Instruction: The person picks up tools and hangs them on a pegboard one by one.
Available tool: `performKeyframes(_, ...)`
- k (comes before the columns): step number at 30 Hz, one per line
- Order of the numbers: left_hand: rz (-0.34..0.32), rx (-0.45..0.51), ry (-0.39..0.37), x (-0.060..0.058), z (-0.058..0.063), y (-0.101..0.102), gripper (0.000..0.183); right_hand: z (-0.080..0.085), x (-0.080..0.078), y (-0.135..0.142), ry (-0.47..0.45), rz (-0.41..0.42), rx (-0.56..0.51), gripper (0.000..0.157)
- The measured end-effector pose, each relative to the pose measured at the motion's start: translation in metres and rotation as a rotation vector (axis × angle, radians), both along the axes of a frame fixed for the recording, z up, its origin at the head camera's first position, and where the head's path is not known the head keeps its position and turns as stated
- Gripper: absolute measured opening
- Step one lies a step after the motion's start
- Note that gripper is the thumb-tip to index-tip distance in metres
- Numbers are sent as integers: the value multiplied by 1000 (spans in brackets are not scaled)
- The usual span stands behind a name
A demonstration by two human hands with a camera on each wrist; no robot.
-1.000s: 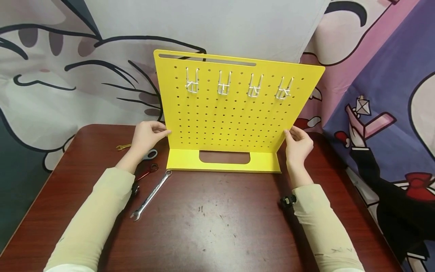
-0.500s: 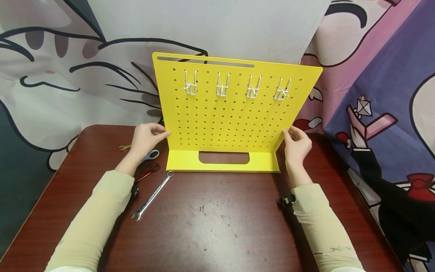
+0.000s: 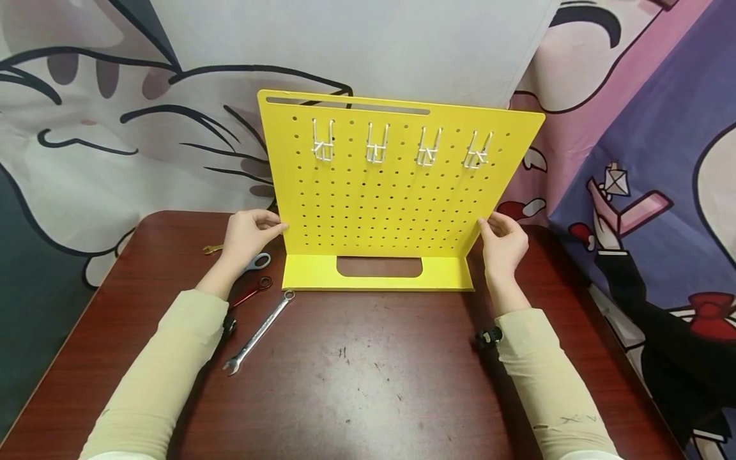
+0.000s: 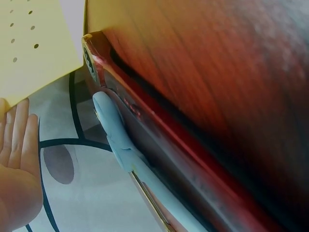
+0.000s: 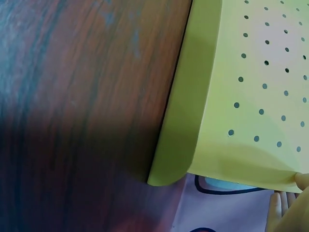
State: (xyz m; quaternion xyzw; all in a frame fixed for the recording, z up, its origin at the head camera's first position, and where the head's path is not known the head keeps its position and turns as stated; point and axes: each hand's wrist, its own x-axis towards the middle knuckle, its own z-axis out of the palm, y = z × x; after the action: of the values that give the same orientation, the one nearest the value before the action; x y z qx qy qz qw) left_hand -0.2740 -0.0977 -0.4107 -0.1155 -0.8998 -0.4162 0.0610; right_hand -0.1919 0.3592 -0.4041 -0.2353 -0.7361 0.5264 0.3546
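Pegboard: the yellow pegboard (image 3: pixel 379 203) stands up on the far part of the table (image 3: pixel 356 390), between your hands, its foot (image 3: pixel 310 276) flat toward the near side.
Left fingers: your left hand (image 3: pixel 244 237) pinches the board's left edge low down, thumb on the near face.
Right fingers: your right hand (image 3: pixel 506 249) pinches the right edge at about the same height, fingertips behind it.
Panel feel: looks thin and stiff; expect it to be light enough for fingertips, though smooth edges could slip.
Hooks: four white wire hooks (image 3: pixel 323 151) line the upper panel; likely easy to knock, so keep your grip off them.
Best hold: low on both sides suits sliding; for lifting, the slotted top rim (image 3: pixel 471 112) seems handier.
Left neighbours: a silver wrench (image 3: pixel 259 333) lies close to the foot's near-left corner; mind it.
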Motion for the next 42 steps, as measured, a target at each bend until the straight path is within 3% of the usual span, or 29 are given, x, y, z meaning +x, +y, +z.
performKeyframes(5, -5, -4, 10, 0, -1, 1, 23, 8, 3, 1, 24, -6, 47, 24)
performKeyframes(17, -3, -7, 21, -1, -4, 1, 22, 41, 6, 4, 261, -20, 168, 23)
performKeyframes(29, -3, 1, 24, 0, -4, 0, 22, 96, -2, 3, 356, -67, 399, 23)
performKeyframes(34, 3, -1, 24, 0, -4, -1, 22, 117, -6, 2, 412, -28, 479, 24)
performKeyframes(42, 2, 1, 18, 1, -3, -1, 23, 147, -16, 2, 412, 14, 727, 30)
